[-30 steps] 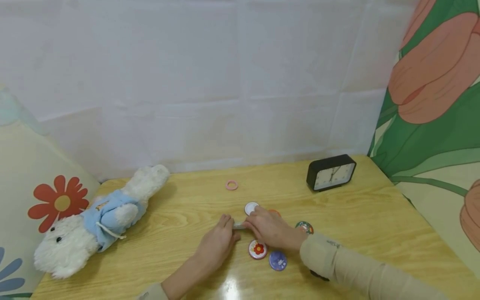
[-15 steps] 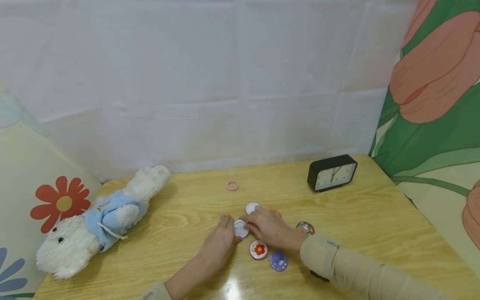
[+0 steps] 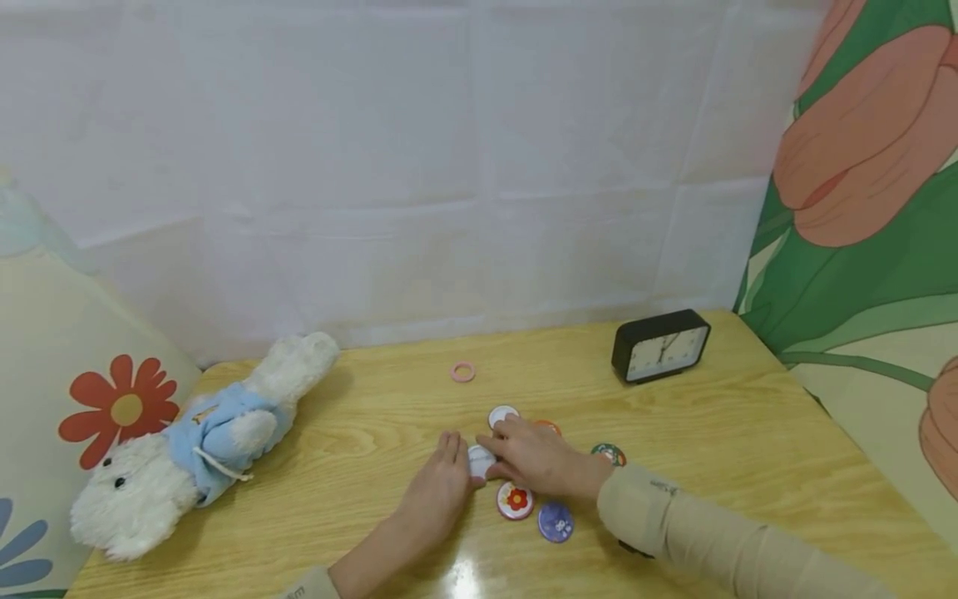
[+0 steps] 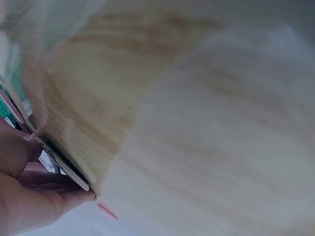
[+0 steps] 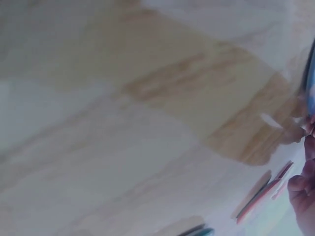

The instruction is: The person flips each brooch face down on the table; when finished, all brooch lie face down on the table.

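A round pin-back button badge [image 3: 480,462] is held between the two hands, its pale back with the pin bar facing the head camera. My left hand [image 3: 437,492] grips its left edge, thumb below and fingers above. The thumb and forefinger of my right hand [image 3: 535,453] pinch at its right side; the exact contact on the pin is too small to make out. In the left wrist view the badge [image 4: 66,164] appears nearly edge-on beside the thumb. Around the right hand lie a white-backed badge [image 3: 501,413], a red-flower badge [image 3: 516,501] and a purple badge [image 3: 555,522].
Partly behind the right hand is an orange badge [image 3: 550,427]; a green badge [image 3: 609,453] lies by the right sleeve. Farther back are a pink ring [image 3: 462,372] and a black clock [image 3: 662,347]. A white plush toy [image 3: 217,441] lies at the left of the wooden table [image 3: 374,399].
The badge was edge-on a second ago and has turned so its pale back shows. My right fingers have shifted slightly, spreading apart along its right edge. The other badges stay put.
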A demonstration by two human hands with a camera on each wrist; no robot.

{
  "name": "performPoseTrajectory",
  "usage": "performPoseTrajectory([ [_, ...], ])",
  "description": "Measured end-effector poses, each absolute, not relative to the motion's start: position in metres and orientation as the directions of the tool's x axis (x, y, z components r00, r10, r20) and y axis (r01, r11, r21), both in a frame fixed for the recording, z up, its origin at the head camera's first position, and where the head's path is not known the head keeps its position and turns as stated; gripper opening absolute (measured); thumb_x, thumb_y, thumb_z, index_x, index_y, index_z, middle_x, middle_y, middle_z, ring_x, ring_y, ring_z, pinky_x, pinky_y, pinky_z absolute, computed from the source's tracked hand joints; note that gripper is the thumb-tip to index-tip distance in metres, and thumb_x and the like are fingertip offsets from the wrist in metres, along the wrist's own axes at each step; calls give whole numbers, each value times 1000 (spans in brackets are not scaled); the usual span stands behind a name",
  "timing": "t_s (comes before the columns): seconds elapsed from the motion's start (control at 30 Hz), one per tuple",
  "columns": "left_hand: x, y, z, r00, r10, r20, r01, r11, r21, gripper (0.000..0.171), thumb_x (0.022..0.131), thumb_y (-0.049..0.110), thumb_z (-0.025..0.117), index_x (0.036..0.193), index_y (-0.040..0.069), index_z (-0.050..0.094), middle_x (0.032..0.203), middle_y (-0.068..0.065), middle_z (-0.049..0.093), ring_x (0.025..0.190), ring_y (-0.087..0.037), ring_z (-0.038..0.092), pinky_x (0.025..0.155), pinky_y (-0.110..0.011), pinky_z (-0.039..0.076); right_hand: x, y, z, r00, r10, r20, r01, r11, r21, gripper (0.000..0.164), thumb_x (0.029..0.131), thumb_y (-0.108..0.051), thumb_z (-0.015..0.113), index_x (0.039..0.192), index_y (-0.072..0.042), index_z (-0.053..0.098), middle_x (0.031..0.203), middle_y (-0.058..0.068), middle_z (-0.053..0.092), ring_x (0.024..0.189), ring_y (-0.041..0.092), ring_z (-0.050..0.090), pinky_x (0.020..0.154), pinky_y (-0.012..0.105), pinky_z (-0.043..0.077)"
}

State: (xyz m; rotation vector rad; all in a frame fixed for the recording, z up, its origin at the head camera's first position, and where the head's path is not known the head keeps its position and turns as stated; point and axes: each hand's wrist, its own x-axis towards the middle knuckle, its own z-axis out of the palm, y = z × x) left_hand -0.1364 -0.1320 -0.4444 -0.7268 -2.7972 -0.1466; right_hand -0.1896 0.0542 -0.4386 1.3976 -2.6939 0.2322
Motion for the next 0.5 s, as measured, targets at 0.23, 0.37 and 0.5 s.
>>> performPoseTrajectory([
  [0.23, -135, -132, -446, -830, 517, 209, 494, 855, -156, 58, 92, 31, 62, 119, -20, 56, 123, -35, 57, 118, -42, 56, 103, -43, 44, -190, 53, -441, -549, -821, 157, -835, 548, -53, 40, 98, -36, 58, 128, -10, 63, 100, 1, 56, 84, 10, 49, 66, 17, 44],
  [0.37, -136, -131, -444, -830, 526, 183, 504, 849, -156, 59, 93, 32, 62, 119, -20, 55, 124, -35, 56, 119, -42, 55, 104, -42, 44, -190, 53, -441, -546, -820, 170, -837, 545, -58, 37, 98, -35, 58, 124, -10, 65, 99, 1, 55, 84, 10, 48, 65, 17, 45],
  [0.5, -139, -131, -436, -845, 508, 165, 513, 858, -13, 64, 90, 32, 68, 118, -24, 52, 121, -40, 54, 117, -47, 55, 102, -46, 45, -191, 58, -437, -587, -783, 207, -809, 572, -132, 39, 98, -36, 58, 125, -8, 65, 100, 1, 56, 84, 9, 49, 64, 16, 46],
])
